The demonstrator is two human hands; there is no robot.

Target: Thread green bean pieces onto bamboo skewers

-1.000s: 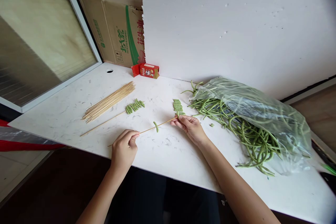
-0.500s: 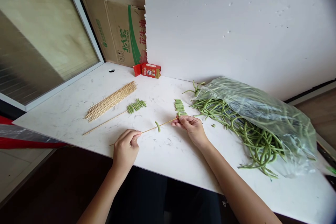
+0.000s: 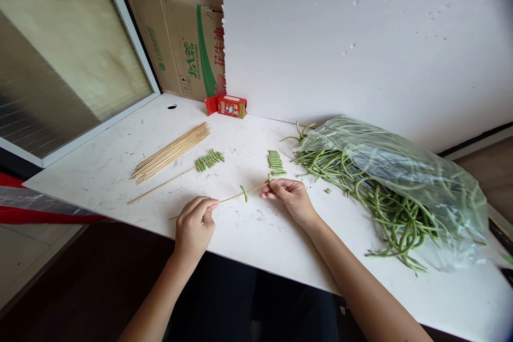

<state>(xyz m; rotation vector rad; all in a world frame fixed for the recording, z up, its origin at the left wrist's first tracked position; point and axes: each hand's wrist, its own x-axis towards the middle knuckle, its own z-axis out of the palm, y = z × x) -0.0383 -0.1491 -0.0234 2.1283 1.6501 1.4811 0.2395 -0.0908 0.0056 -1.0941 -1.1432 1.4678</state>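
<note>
My left hand [image 3: 195, 226] pinches the near end of a thin bamboo skewer [image 3: 226, 200] that slants over the white marble table [image 3: 260, 235]. One short green bean piece [image 3: 244, 193] is threaded on its middle. My right hand [image 3: 289, 199] is closed at the skewer's far tip, pinching another bean piece [image 3: 270, 178] against it. Just beyond the right hand lies a small row of cut bean pieces [image 3: 274, 162].
A finished skewer with several bean pieces [image 3: 208, 160] lies left of centre, beside a bundle of bare skewers [image 3: 172, 152]. A clear plastic bag of long green beans [image 3: 385, 181] spreads on the right. A red carton [image 3: 226, 106] and a cardboard box [image 3: 184, 48] stand at the back wall.
The bean piece at the right hand has gone onto the skewer tip. The hands and skewer have barely shifted; the view has drifted slightly.
</note>
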